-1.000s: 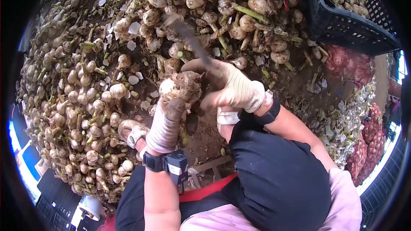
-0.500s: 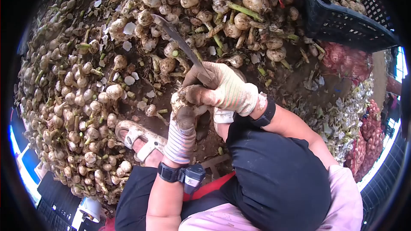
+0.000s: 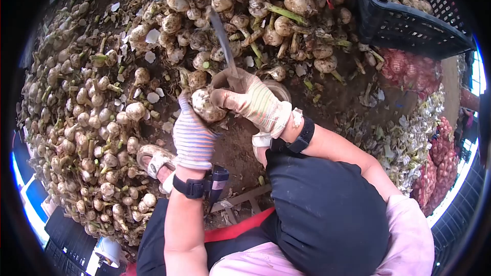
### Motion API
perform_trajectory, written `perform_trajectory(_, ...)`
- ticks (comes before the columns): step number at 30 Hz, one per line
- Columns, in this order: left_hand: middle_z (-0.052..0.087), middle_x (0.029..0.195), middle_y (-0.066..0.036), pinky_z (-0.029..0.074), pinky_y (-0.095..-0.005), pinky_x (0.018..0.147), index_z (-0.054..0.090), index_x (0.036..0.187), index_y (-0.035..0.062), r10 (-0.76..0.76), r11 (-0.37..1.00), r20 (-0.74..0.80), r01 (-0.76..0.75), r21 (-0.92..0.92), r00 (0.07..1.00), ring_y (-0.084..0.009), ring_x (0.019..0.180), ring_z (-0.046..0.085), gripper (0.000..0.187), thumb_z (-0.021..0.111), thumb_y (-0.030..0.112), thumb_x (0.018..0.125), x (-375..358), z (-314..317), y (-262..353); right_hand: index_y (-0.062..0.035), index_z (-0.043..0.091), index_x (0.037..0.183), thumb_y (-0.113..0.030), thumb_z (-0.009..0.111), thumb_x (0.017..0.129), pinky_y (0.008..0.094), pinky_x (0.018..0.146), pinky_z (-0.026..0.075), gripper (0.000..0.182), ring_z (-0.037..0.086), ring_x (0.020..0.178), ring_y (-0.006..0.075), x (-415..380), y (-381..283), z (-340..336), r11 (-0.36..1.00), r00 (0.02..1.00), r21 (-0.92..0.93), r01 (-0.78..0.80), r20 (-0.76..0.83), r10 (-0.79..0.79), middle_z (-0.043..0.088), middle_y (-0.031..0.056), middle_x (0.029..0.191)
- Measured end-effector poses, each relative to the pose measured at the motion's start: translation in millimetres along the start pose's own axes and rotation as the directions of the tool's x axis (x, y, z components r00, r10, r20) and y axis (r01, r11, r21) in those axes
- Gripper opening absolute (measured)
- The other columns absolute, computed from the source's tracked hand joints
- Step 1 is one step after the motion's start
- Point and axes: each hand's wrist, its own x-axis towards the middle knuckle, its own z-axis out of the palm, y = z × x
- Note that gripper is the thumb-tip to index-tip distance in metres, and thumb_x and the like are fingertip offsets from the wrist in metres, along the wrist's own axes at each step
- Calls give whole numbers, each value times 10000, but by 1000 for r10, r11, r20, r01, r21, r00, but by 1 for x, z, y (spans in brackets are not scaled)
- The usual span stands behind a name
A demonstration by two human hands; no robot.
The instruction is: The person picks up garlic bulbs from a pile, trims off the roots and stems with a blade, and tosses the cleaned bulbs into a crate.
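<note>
My left hand, in a striped glove, is closed round a garlic bulb above the bare soil between my feet. The bulb is pale with brown dirt on it. My right hand, gloved and soiled at the fingers, grips a knife whose blade points up and away from me. Its thumb is at the right side of the bulb. The handle is mostly hidden in my right fingers. Just beyond the bulb lie more dirty garlic bulbs with stems.
Trimmed garlic is heaped at the left, untrimmed garlic at the top. A black crate holding garlic stands at the upper right. Red net bags and a pile of pale scraps lie at the right.
My left hand has moved up and left with the bulb and turned, showing the back of its glove. The knife blade has swung to a steeper angle.
</note>
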Motion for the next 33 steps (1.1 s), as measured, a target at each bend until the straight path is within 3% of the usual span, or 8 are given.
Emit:
perform_trajectory(7,567,984,9,464,-256,742,378,1217,22,-10,617,264,213,-758,965,-106,879,532,631,717,265,744,-10,3,-1,-29,576,888,-132,718,724,253,704,449,240,536,783,88,-8,-13,-3,999,992,-45,-21,120,26,588,16,827)
perform_trajectory(12,542,859,29,384,-181,556,482,1161,110,-102,522,655,600,-606,749,-32,669,466,668,680,552,702,-29,-26,4,-4,576,929,-101,719,711,246,725,409,278,509,802,84,-17,-17,-2,997,951,-38,-68,298,77,561,12,843)
perform_trajectory(14,578,862,18,353,-190,456,510,1138,85,120,189,669,644,-741,734,-42,561,464,827,648,697,599,-40,-21,-14,5,584,922,-77,722,698,247,729,411,276,526,801,100,-17,-20,0,998,912,-19,-64,405,67,573,26,841)
perform_trajectory(18,621,970,-37,431,-215,650,557,1094,50,162,231,758,722,-652,632,-89,796,547,922,553,791,545,-33,-17,-32,-8,592,921,-93,728,689,261,749,426,283,528,846,116,-1,-12,-8,995,902,-102,19,430,26,575,25,876)
perform_trajectory(19,620,958,-31,428,-213,712,553,1106,61,-84,528,573,524,-668,815,-100,910,528,881,584,766,579,-36,-20,-23,-22,596,919,-102,725,689,264,765,427,276,533,858,129,1,-9,-12,988,931,-154,28,363,31,577,27,888)
perform_trajectory(24,572,836,-1,442,-196,477,511,1119,93,-270,433,222,324,-841,937,-66,603,526,584,703,462,709,-27,-46,-16,-63,608,926,-154,732,690,279,786,451,282,552,868,134,8,0,-31,871,989,-485,-73,-147,1,587,43,874)
perform_trajectory(27,569,990,-37,488,-256,684,454,1179,68,-166,614,304,340,-712,938,-126,820,557,548,698,317,755,-20,-47,-32,-85,606,928,-137,725,678,275,712,469,283,581,811,165,-4,0,-20,622,891,-640,450,274,-363,592,34,902)
perform_trajectory(33,589,758,2,446,-277,515,595,955,98,84,925,98,-41,-377,992,-138,624,565,340,708,344,750,-36,-27,-50,-77,571,885,-227,689,673,398,590,459,286,595,681,340,-16,-19,-11,487,877,-769,413,480,15,583,142,687)
